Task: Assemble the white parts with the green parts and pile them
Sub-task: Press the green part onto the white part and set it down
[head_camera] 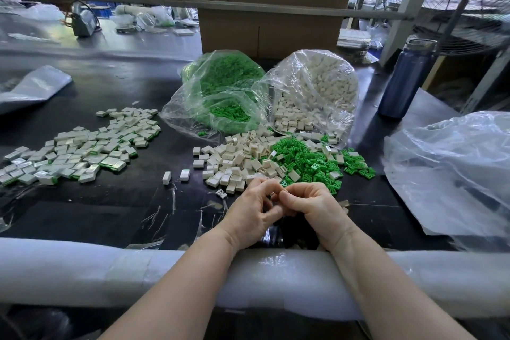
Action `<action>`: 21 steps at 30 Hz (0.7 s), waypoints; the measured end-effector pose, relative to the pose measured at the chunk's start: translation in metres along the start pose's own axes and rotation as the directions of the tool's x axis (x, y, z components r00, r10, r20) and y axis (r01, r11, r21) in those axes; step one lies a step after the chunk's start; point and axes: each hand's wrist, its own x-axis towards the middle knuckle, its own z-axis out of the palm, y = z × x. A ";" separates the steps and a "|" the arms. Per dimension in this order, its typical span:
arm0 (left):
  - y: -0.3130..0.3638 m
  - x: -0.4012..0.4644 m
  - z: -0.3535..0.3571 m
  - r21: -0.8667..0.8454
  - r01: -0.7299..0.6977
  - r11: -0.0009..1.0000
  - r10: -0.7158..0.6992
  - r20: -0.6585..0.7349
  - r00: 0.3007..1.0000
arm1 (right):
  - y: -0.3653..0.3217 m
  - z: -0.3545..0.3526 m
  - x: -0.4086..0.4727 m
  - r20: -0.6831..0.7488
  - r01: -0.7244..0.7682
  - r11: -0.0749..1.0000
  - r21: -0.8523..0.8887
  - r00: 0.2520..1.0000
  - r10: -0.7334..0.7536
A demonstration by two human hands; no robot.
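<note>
two parts bags (pixel 220 96) (clear), one bottle (pixel 405 80)

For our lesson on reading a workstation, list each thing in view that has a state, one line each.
left hand: fingers curled, meeting the right hand; what it holds is hidden
right hand: fingers curled likewise
green parts bag: open, spilling
white parts bag: open, spilling
assembled pile: spread flat at left
bottle: upright, capped
</note>
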 end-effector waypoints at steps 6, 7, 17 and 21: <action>0.001 -0.001 -0.001 -0.013 -0.004 1.000 0.004 -0.005 1.000 | 0.002 -0.001 0.000 -0.009 0.009 1.000 0.005 1.000 -0.009; 0.001 -0.001 -0.001 -0.026 -0.014 1.000 0.013 -0.015 1.000 | 0.002 -0.002 0.000 -0.008 0.020 1.000 0.004 1.000 -0.020; 0.000 0.002 -0.003 -0.054 0.030 0.998 -0.037 -0.132 0.991 | 0.003 0.002 0.003 -0.100 0.127 0.991 -0.047 0.986 -0.131; -0.002 0.002 -0.003 -0.031 0.052 0.998 -0.056 -0.147 0.988 | 0.003 0.000 0.002 -0.169 0.196 0.968 -0.160 0.960 -0.222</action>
